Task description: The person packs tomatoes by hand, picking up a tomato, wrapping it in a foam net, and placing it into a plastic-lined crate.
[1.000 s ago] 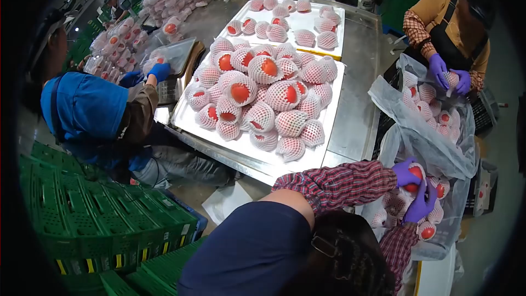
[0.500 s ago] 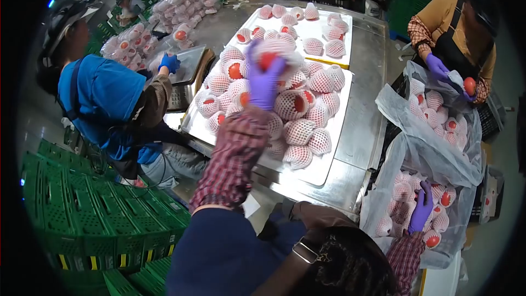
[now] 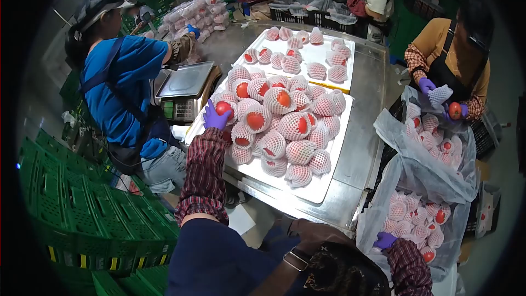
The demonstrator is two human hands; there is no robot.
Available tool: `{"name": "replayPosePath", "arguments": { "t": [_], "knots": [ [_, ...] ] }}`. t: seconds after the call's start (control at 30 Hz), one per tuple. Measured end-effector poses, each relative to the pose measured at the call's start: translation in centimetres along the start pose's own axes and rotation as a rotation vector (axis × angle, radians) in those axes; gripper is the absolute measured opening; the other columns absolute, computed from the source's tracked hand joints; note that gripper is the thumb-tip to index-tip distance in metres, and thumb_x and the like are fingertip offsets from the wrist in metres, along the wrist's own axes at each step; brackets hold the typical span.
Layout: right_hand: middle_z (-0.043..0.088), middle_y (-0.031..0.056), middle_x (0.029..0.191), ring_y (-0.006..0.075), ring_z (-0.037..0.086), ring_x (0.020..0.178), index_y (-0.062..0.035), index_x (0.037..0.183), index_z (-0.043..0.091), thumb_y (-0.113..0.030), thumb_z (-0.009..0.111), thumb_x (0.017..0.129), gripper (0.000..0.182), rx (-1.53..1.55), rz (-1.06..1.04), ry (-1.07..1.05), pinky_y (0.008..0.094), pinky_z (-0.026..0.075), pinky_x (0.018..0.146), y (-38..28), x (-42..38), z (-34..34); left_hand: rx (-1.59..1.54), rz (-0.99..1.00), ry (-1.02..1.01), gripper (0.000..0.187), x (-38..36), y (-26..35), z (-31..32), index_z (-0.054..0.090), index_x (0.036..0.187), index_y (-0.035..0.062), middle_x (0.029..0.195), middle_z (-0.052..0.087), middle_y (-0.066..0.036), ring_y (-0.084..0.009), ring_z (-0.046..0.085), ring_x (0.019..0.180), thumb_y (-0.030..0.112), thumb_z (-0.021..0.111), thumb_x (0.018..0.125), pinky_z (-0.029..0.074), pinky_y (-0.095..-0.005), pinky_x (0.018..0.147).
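Observation:
My left hand (image 3: pixel 215 117), in a purple glove, has its fingers spread against a net-wrapped red fruit (image 3: pixel 224 108) at the left edge of the pile. Many such fruits in white foam nets (image 3: pixel 299 152) are heaped on the near white tray (image 3: pixel 315 193). My right hand (image 3: pixel 386 239), also gloved in purple, is at the left side of the lined crate (image 3: pixel 461 225), beside wrapped fruits (image 3: pixel 419 216); its fingers are partly hidden.
A far white tray (image 3: pixel 347 71) bears more wrapped fruits. A scale (image 3: pixel 186 80) stands left of the trays. A co-worker in blue (image 3: pixel 118 71) is at the left, another in tan (image 3: pixel 433 38) at the right. Green crates (image 3: pixel 82 214) fill the lower left.
My left hand has moved left and down from the middle of the pile to its left edge. My right hand has shifted left and down in the crate. The co-worker in blue now reaches farther back.

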State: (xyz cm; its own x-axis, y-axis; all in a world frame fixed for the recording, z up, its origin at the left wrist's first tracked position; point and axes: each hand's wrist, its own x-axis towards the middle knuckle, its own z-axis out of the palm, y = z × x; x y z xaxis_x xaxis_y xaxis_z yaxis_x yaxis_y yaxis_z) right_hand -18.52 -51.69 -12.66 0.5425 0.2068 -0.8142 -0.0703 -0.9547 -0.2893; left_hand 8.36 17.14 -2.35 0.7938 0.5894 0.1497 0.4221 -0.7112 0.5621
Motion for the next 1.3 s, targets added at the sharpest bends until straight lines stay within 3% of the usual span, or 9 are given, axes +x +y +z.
{"name": "replayPosePath", "arguments": {
  "t": [0.2,0.4,0.53,0.6,0.73,0.83,0.87,1.0,1.3],
  "knots": [
    [0.06,0.0191,0.096,0.0296,0.058,0.093,-0.0009,0.119,0.044,-0.041,0.073,0.053,0.082,-0.143,0.027,-0.101,0.0361,0.046,0.079,-1.0,0.2,-0.9,-0.594,0.504,0.279,0.066,-8.4,11.3,-2.6,0.035,0.127,0.0022,0.129,0.036,-0.018,-0.0257,0.035,0.121,0.004,0.062,0.066,0.028,-0.0345,0.1],
    [0.048,0.018,0.117,0.0267,0.046,0.11,-0.0001,0.128,0.033,-0.016,0.069,0.059,0.08,0.654,-0.166,0.857,0.0346,0.034,0.096,-1.3,-3.4,-6.8,-1.302,0.248,-1.098,0.039,-22.7,25.1,1.9,0.047,0.118,0.0071,0.1,0.057,-0.005,-0.0128,0.054,0.088,0.018,0.054,0.082,0.044,-0.0264,0.075],
    [0.035,0.0166,0.13,0.0257,0.029,0.124,-0.0006,0.133,0.025,-0.01,0.066,0.061,0.084,0.853,-0.396,1.522,0.0355,0.02,0.104,-9.0,-8.4,-10.5,-0.832,0.277,-1.743,0.065,-35.0,32.4,9.6,0.026,0.134,0.0138,0.112,0.052,-0.007,-0.0135,0.053,0.083,0.04,0.055,0.081,0.046,-0.0294,0.073],
    [0.033,0.0157,0.131,0.0261,0.028,0.125,-0.0019,0.134,0.023,-0.009,0.064,0.062,0.083,0.703,-0.441,1.625,0.0365,0.019,0.104,-10.0,-8.9,-10.4,-0.683,0.23,-1.694,0.073,-38.7,35.6,7.5,0.026,0.132,0.0064,0.11,0.053,-0.009,-0.0145,0.056,0.086,0.048,0.054,0.079,0.047,-0.029,0.066],
    [0.029,0.0153,0.135,0.0256,0.028,0.125,-0.0013,0.135,0.02,-0.011,0.057,0.073,0.073,0.742,-0.453,1.621,0.0361,0.02,0.104,-9.5,-9.4,-9.4,-0.971,-0.219,-2.322,0.062,-43.9,37.9,16.3,0.039,0.12,0.0007,0.11,0.053,-0.011,-0.0223,0.055,0.095,0.041,0.059,0.078,0.047,-0.0345,0.077],
    [0.038,0.0132,0.129,0.0244,0.037,0.117,0.0002,0.129,0.033,-0.018,0.049,0.085,0.05,0.898,-0.251,1.541,0.0343,0.029,0.098,-4.3,-6.8,-8.3,-1.326,0.089,-1.698,0.059,-46.8,36.5,19.9,0.039,0.121,0.0019,0.11,0.052,-0.012,-0.0209,0.055,0.097,0.032,0.063,0.076,0.047,-0.035,0.079],
    [0.041,0.0123,0.126,0.0231,0.041,0.113,0.0002,0.127,0.037,-0.02,0.049,0.086,0.047,0.885,-0.182,1.476,0.0333,0.033,0.095,-1.4,-5.2,-7.5,-1.386,-0.086,-1.567,0.061,-48.3,36.1,21.0,0.036,0.124,0.0026,0.115,0.049,-0.014,-0.0229,0.051,0.104,0.023,0.065,0.074,0.043,-0.035,0.086],
    [0.053,0.008,0.107,0.0121,0.051,0.088,0.0014,0.121,0.045,-0.028,0.05,0.088,0.045,1.5,-0.06,1.308,0.0249,0.044,0.072,-2.0,-5.5,-7.6,-1.018,0.497,-1.168,0.069,-47.9,35.4,21.6,0.026,0.132,0.0041,0.126,0.038,-0.02,-0.0293,0.039,0.117,0.024,0.06,0.075,0.032,-0.035,0.098],
    [0.053,0.0109,0.11,0.016,0.053,0.094,0.0033,0.118,0.046,-0.019,0.048,0.088,0.037,1.211,-0.068,1.366,0.0258,0.044,0.075,-1.8,-6.1,-7.8,-0.862,0.557,-1.217,0.072,-49.3,34.9,25.9,0.029,0.13,0.0017,0.125,0.04,-0.021,-0.0302,0.041,0.116,0.034,0.062,0.074,0.033,-0.0362,0.097]
  ]
}}
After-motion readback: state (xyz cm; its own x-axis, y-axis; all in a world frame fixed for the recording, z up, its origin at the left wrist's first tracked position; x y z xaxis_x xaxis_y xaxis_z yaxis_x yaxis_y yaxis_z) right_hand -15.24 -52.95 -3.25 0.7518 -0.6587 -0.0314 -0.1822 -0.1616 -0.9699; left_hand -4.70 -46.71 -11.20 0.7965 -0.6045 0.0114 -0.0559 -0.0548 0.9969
